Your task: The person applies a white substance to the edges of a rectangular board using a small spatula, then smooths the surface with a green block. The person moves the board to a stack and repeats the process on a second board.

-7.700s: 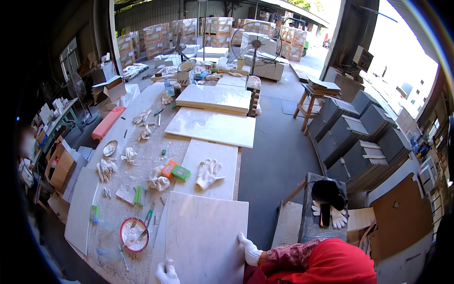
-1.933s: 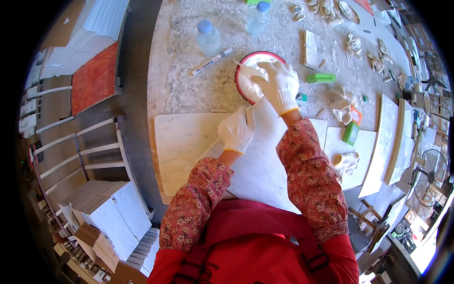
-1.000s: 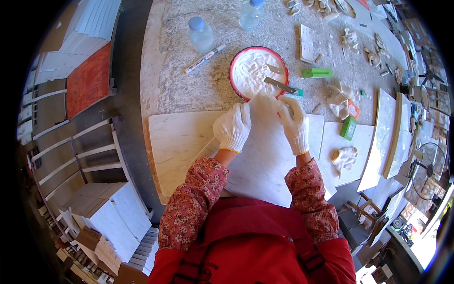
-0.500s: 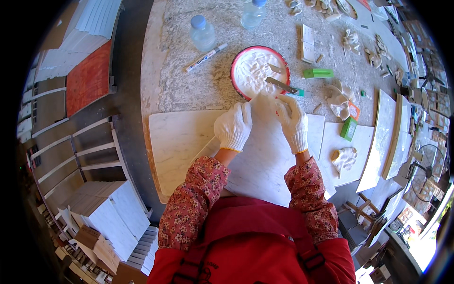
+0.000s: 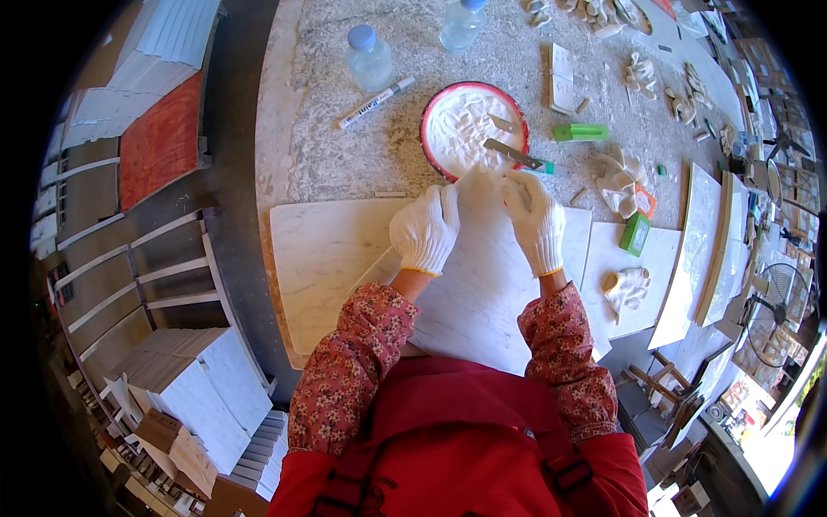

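My left hand [image 5: 425,228], in a white knit glove, is closed in a pinch above the far end of a white marble slab [image 5: 469,293]. Opposite it, my gloved right hand [image 5: 536,220] is also closed, thumb and fingers drawn together. A thin, pale, see-through-looking piece [image 5: 479,188] spans the gap between both sets of fingertips; its kind is unclear. Just beyond sits a red-rimmed bowl [image 5: 469,129] of white paste. A putty knife [image 5: 514,155] with a green handle end rests across the bowl's right rim, and a second blade [image 5: 498,123] lies in the paste.
Another marble slab [image 5: 323,267] lies at left. Two clear bottles [image 5: 369,65] and a marker [image 5: 376,103] stand or lie beyond. On the right are a green tool [image 5: 581,133], a green box [image 5: 635,234], crumpled gloves [image 5: 626,289] and upright slabs [image 5: 689,250]. A metal rack [image 5: 142,267] stands left.
My right hand has shifted very slightly to the right. The left hand, the bowl and the slabs look the same.
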Action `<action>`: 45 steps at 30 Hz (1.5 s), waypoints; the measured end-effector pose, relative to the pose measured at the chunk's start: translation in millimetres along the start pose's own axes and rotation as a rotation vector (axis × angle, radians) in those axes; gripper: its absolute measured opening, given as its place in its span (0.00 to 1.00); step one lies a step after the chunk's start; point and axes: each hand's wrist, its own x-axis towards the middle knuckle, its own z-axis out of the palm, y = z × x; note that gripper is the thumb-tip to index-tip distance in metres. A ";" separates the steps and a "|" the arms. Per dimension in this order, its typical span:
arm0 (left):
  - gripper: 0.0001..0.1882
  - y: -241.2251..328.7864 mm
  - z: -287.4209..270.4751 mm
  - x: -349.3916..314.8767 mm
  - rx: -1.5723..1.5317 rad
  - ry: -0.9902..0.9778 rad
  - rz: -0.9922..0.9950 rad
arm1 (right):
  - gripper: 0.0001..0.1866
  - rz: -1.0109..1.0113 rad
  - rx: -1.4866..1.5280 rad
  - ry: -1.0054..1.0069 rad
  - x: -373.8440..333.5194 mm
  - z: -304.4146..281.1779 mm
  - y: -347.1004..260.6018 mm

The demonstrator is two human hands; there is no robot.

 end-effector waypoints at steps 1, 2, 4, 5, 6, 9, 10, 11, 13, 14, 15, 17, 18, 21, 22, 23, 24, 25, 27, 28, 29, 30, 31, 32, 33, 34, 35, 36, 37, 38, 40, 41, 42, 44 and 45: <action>0.04 0.1 -0.8 0.2 0.009 0.005 0.009 | 0.13 -0.027 -0.010 0.020 0.3 0.7 0.2; 0.04 0.0 -1.1 0.5 0.018 0.011 0.019 | 0.12 -0.054 -0.021 0.040 0.4 1.0 0.5; 0.04 0.1 -1.1 0.8 0.020 0.007 0.022 | 0.13 -0.055 -0.028 0.039 0.6 0.1 0.0; 0.04 0.1 -0.9 1.1 0.014 -0.002 0.016 | 0.13 -0.057 -0.031 0.037 1.0 -0.2 -0.1; 0.04 0.2 -0.9 1.3 0.008 -0.011 0.010 | 0.13 -0.053 0.012 0.049 2.3 -0.2 1.6; 0.05 2.5 -2.5 3.0 0.018 -0.012 -0.007 | 0.15 -0.062 0.127 0.086 14.6 1.4 4.4; 0.06 3.6 -3.9 3.7 0.005 -0.049 -0.057 | 0.16 -0.081 0.157 0.096 22.8 2.1 3.3; 0.06 5.1 -7.0 5.2 -0.008 -0.088 -0.108 | 0.16 -0.100 0.187 0.105 30.9 2.7 -0.5; 0.09 7.1 -9.0 4.9 -0.081 -0.143 -0.213 | 0.17 -0.001 0.211 0.027 45.9 4.6 -23.6; 0.10 8.1 -8.5 2.9 -0.139 -0.156 -0.262 | 0.17 0.040 0.226 -0.006 56.6 6.9 -33.0; 0.11 7.6 -8.3 3.5 -0.189 -0.156 -0.306 | 0.15 -0.240 -0.115 0.160 72.5 21.0 -18.5; 0.10 -1.4 8.9 -9.8 -0.158 -0.151 -0.222 | 0.12 -0.291 -0.281 0.209 89.5 37.5 -20.8; 0.10 -3.3 6.2 -10.8 -0.109 -0.214 -0.181 | 0.11 -0.323 -0.339 0.255 99.9 46.0 -23.7; 0.10 -9.7 10.4 -14.6 -0.122 -0.119 -0.071 | 0.15 -0.251 -0.529 0.192 117.2 66.2 -4.1; 0.11 -7.9 9.7 -16.0 -0.156 -0.118 -0.114 | 0.16 -0.300 -0.485 0.252 110.8 65.7 -18.6; 0.11 -5.8 11.4 -16.6 -0.190 -0.114 -0.152 | 0.18 -0.332 -0.443 0.273 103.1 59.3 -28.2; 0.11 -9.3 15.3 -18.2 -0.150 -0.080 -0.139 | 0.21 -0.324 -0.397 0.303 90.4 52.4 -36.7; 0.10 -12.4 6.9 -13.0 -0.113 -0.056 -0.093 | 0.21 -0.317 -0.338 0.331 74.1 39.2 -33.1; 0.08 1.1 -13.1 -10.3 -0.062 -0.033 -0.004 | 0.24 -0.243 -0.316 0.426 30.5 10.5 -6.8; 0.08 2.6 -21.7 -6.4 -0.175 -0.111 -0.137 | 0.26 -0.170 -0.356 0.482 1.8 -3.2 12.0; 0.09 6.1 -32.3 -2.0 -0.297 -0.215 -0.258 | 0.27 -0.085 -0.473 0.538 -28.1 -18.0 33.0; 0.10 1.3 -23.5 -7.4 -0.332 -0.049 -0.196 | 0.28 0.003 -0.604 0.578 -62.1 -34.1 55.3; 0.11 -4.6 -10.8 -15.0 -0.378 0.106 -0.148 | 0.29 0.097 -0.751 0.609 -98.1 -54.5 78.8; 0.13 -5.8 -17.6 -13.4 -0.419 0.095 -0.108 | 0.30 0.235 -0.816 0.676 -141.0 -73.1 115.5; 0.13 -8.2 -2.2 -11.9 -0.513 0.087 -0.132 | 0.31 0.371 -0.886 0.741 -184.3 -88.9 151.9; 0.16 -5.2 -13.2 -6.2 -0.493 -0.103 -0.229 | 0.32 0.493 -0.940 0.809 -223.3 -105.7 177.5; 0.19 -8.8 -18.4 -6.1 -0.451 -0.071 -0.241 | 0.35 0.776 -0.880 0.789 -247.3 -113.8 183.2; 0.23 -10.9 -19.7 -11.5 -0.412 -0.097 -0.277 | 0.38 1.050 -0.734 0.703 -269.1 -130.4 189.1; 0.27 -4.9 -16.1 -7.1 -0.392 -0.151 -0.258 | 0.39 1.150 -0.515 0.749 -304.4 -135.3 203.3; 0.32 -11.3 -17.3 -9.2 -0.351 -0.226 -0.319 | 0.40 1.182 -0.295 0.742 -320.0 -136.8 234.5; 0.32 -0.4 -11.1 5.8 -0.331 -0.357 -0.297 | 0.40 0.977 0.302 0.721 -383.0 -131.6 295.3; 0.33 -3.9 -11.7 6.5 -0.297 -0.397 -0.321 | 0.37 0.917 0.465 0.847 -377.5 -123.7 288.2; 0.31 -9.2 -11.2 4.7 -0.355 -0.371 -0.329 | 0.36 0.914 0.554 0.799 -377.3 -126.7 291.4; 0.29 -17.0 -4.5 3.9 -0.472 -0.315 -0.330 | 0.34 0.902 0.735 0.714 -376.9 -132.9 296.6; 0.28 -17.8 -4.4 7.9 -0.482 -0.391 -0.373 | 0.32 0.934 0.694 0.787 -374.1 -131.9 294.4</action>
